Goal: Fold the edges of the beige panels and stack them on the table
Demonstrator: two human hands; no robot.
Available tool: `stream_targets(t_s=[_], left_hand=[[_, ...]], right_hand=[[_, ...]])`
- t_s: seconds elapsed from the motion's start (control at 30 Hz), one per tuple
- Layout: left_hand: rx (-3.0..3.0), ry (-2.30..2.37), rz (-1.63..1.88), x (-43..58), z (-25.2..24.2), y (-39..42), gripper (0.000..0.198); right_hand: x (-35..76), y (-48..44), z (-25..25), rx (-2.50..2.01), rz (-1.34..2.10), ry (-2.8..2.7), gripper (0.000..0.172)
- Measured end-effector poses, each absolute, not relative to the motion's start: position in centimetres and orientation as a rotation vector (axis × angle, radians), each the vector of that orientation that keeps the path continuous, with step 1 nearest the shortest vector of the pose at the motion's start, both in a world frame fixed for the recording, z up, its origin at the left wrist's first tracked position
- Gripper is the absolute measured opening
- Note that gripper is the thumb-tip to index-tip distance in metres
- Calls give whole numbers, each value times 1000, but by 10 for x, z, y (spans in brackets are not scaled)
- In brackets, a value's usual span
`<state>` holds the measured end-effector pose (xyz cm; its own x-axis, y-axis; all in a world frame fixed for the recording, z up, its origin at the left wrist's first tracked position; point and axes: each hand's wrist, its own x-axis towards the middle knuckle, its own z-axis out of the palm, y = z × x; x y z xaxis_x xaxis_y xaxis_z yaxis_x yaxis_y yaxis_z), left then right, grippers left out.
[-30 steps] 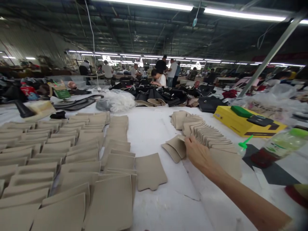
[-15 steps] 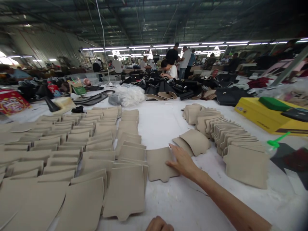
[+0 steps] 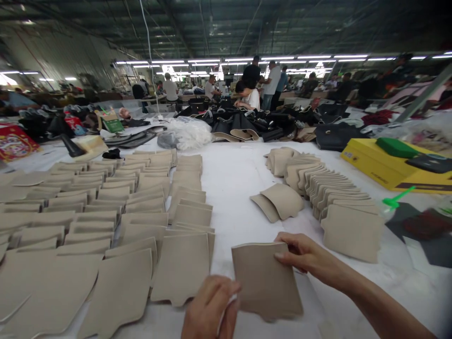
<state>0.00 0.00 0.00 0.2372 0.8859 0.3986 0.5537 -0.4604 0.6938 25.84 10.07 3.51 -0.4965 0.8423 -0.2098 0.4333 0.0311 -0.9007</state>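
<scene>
White desk (image 3: 233, 174) had open lane between rows of beige flat panels (image 3: 115, 194), left, and fanned beige stack (image 3: 351, 228), right; two curved beige pieces (image 3: 286, 201) jutted in, squarish beige panel (image 3: 263, 280) blocked near end.

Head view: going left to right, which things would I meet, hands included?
Red box → green box → left hand → held tan piece → right hand → yellow box.
</scene>
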Motion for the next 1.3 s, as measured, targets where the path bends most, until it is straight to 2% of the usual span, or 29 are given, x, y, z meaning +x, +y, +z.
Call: stream_targets(t_s=[0.07,0.17,0.27,0.5,0.67,0.77,0.83,1.1,1.3], left_hand=[[2034,1333,1124,-4,27,12,23],[1867,1360,762,-2,48,27,18],[1703,1282,487,-2,46,31,17],[1530,1143,310,-17,36,31,21],[1367,1109,269,-20,28,33,18],[1191,1076,304,-19,18,31,16],[1116,1062,319,-18,14,29,16],[1026,1053,354,-16,11,24,14],[1189,1122,334,-11,16,22,13]], right_hand=[[254,79,40,-1231,1636,-1903,36],[242,58,37,-1155,1725,-1921,29],[234,47,27,-1099,1666,-1982,25],[227,41,14,-1024,1719,-1992,26],[220,31,7,-1104,1434,-2214,15],[214,21,10,-1149,1014,-2445,39],[207,15,14,-1127,828,-2593,36],[188,11,10,-935,614,-2721,18],[181,13,12,-965,513,-2812,17]])
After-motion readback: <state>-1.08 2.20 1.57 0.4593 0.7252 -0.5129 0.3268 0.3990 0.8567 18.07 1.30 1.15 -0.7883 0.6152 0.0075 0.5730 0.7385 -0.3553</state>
